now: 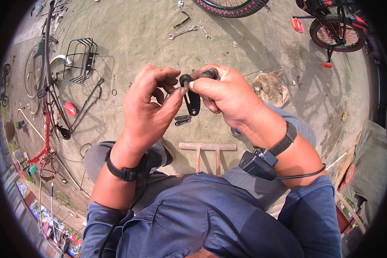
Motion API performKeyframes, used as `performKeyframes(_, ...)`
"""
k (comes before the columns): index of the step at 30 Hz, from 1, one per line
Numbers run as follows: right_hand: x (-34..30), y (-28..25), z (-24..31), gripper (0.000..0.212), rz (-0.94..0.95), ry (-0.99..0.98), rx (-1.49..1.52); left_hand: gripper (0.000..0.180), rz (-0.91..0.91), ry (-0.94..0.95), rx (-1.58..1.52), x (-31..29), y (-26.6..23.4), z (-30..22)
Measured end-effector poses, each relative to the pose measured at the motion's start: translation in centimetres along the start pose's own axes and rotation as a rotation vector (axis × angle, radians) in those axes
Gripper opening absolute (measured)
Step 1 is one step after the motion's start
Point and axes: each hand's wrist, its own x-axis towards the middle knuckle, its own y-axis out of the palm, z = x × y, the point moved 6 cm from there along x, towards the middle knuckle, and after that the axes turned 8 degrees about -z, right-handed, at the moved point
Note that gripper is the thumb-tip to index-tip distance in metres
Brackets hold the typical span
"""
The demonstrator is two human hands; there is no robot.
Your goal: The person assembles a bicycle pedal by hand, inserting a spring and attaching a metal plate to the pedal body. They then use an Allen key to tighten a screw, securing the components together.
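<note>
Pinching a black bracket between thumb and fingers, the right hand is covering its far end. The left hand is curling loosely, thumb beside the bolt, grip unclear. Centrally held, the bracket is showing its slot. Two wrenches are lying far, a wire basket left, a cloth right.

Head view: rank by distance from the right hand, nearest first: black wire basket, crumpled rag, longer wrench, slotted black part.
1. Slotted black part: against the right hand, on its left side.
2. Crumpled rag: to its right.
3. Longer wrench: ahead, somewhat left.
4. Black wire basket: well off to the left.
</note>
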Motion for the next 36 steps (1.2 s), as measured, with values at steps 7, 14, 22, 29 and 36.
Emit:
performKeyframes(7, -0.4, -0.4, -0.8, 0.011, 0.057, 0.113, 0.011, 0.033, 0.194, -0.488, -0.552, -1.6, 1.3, 1.9)
performKeyframes(14, -0.8, -0.7, -2.5, 0.017, 0.149, 0.253, 0.025, 0.042, 0.303, -0.642, -0.755, -3.8, 2.8, 3.0)
performKeyframes(22, -1.0, -0.4, -2.9, 0.011, 0.155, 0.221, -0.016, 0.032, 0.21, -0.726, -0.854, -4.8, 2.5, 4.0)
performKeyframes(29, -0.8, -0.3, -4.3, 0.013, 0.113, 0.255, -0.018, 0.025, 0.103, -0.832, -0.866, -5.9, 2.7, 4.6)
performKeyframes(36, -0.6, -0.3, -4.8, 0.019, 0.122, 0.232, -0.042, 0.025, 0.084, -0.85, -0.867, -6.1, 2.5, 4.5)
